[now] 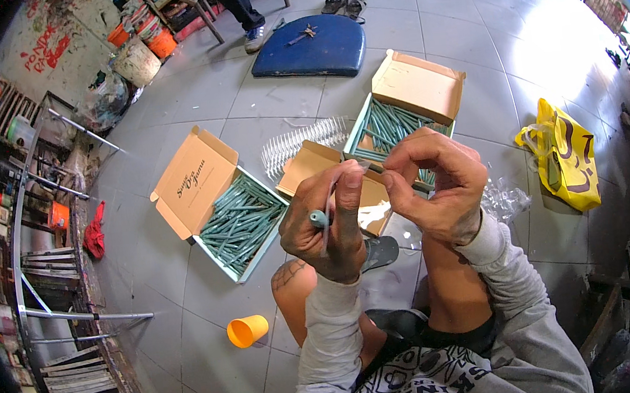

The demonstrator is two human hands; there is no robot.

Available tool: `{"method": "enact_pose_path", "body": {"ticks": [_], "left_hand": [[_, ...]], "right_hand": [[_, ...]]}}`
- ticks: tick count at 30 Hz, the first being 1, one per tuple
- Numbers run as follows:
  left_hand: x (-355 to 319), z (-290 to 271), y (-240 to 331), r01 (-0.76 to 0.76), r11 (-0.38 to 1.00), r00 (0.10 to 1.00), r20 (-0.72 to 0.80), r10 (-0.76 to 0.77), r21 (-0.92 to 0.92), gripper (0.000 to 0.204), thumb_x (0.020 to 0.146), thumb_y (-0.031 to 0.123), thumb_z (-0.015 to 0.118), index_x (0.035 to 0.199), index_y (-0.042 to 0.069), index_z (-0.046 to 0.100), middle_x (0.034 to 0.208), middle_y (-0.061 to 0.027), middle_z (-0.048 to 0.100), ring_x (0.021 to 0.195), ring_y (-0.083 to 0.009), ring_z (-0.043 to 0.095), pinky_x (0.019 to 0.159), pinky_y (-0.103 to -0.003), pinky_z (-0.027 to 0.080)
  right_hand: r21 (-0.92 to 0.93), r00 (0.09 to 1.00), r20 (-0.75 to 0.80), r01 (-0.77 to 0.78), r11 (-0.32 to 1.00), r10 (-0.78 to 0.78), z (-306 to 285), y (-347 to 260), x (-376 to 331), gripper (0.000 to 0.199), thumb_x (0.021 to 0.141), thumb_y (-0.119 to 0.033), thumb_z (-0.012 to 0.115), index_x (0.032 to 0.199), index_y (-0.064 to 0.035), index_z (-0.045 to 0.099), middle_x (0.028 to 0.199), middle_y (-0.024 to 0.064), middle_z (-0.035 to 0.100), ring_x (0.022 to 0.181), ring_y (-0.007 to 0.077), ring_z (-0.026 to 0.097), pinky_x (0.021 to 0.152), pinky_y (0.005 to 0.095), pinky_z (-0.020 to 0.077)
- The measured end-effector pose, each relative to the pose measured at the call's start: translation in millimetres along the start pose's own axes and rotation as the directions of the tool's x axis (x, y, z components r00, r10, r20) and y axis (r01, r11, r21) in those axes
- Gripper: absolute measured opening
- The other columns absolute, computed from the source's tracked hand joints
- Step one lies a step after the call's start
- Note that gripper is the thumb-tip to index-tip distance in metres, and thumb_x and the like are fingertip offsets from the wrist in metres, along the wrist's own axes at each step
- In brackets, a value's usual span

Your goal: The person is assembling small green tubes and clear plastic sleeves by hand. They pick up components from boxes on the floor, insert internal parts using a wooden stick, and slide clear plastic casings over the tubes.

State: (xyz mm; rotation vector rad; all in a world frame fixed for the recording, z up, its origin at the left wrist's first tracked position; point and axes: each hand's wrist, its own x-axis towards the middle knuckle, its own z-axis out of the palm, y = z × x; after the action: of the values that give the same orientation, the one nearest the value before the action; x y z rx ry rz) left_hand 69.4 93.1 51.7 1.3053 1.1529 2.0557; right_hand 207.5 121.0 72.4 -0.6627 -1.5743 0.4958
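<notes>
In front of my chest, my left hand (323,218) is closed around a slim teal stick (319,217), its rounded end poking out between the fingers. A thin clear strip of plastic runs along the same fingers up to the thumb tip. My right hand (440,183) is just to the right, thumb and forefinger pinched together near the left thumb; whatever is between them is too small to make out. Beyond the hands lie an open box (189,180) full of similar teal sticks (241,223) on the left and another open box (420,87) of them on the right.
A smaller open carton (310,165) and a clear spiked strip (302,146) lie between the boxes. Crumpled clear plastic (506,199) and a yellow bag (561,159) are at right, an orange cup (248,332) at lower left. Farther off are a blue cushion (309,50) and a person's shoe (255,39).
</notes>
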Motion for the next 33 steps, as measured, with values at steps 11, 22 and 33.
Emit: {"method": "enact_pose_path", "body": {"ticks": [11, 22, 33], "left_hand": [[-2.9, -1.0, -5.8, -0.134, 0.989, 0.987, 0.096, 0.127, 0.064, 0.011, 0.088, 0.007, 0.075, 0.095, -0.001, 0.073, 0.094, -0.0112, 0.073, 0.083, -0.0184, 0.069, 0.076, -0.032, 0.055], [-1.5, 1.3, -3.1, -0.154, 0.981, 0.987, 0.067, 0.146, 0.118, 0.01, 0.087, 0.008, 0.076, 0.092, -0.001, 0.074, 0.09, -0.0109, 0.073, 0.08, -0.0179, 0.068, 0.075, -0.031, 0.054], [-0.4, 1.7, -0.3, -0.179, 0.974, 0.98, 0.118, 0.163, 0.142, 0.011, 0.089, 0.009, 0.074, 0.09, -0.002, 0.074, 0.088, -0.0112, 0.073, 0.079, -0.0193, 0.068, 0.073, -0.033, 0.054]], "right_hand": [[-0.014, 0.999, 0.013, -0.036, 0.999, 0.036, -0.3, 1.7, 0.4, 0.016, 0.073, 0.002, 0.076, 0.086, -0.0022, 0.069, 0.076, 0.0051, 0.068, 0.055, 0.0074, 0.061, 0.055, 0.0227, 0.0473], [0.006, 0.999, -0.02, 0.026, 1.0, -0.026, 1.7, 4.6, 0.0, 0.018, 0.074, 0.002, 0.078, 0.086, -0.0028, 0.066, 0.076, 0.0048, 0.065, 0.052, 0.0053, 0.058, 0.048, 0.0204, 0.0417], [-0.011, 1.0, -0.005, -0.02, 1.0, 0.02, 0.7, 3.9, -0.7, 0.017, 0.073, 0.002, 0.078, 0.086, -0.003, 0.067, 0.077, 0.005, 0.068, 0.052, 0.005, 0.058, 0.047, 0.0204, 0.0417]]}}
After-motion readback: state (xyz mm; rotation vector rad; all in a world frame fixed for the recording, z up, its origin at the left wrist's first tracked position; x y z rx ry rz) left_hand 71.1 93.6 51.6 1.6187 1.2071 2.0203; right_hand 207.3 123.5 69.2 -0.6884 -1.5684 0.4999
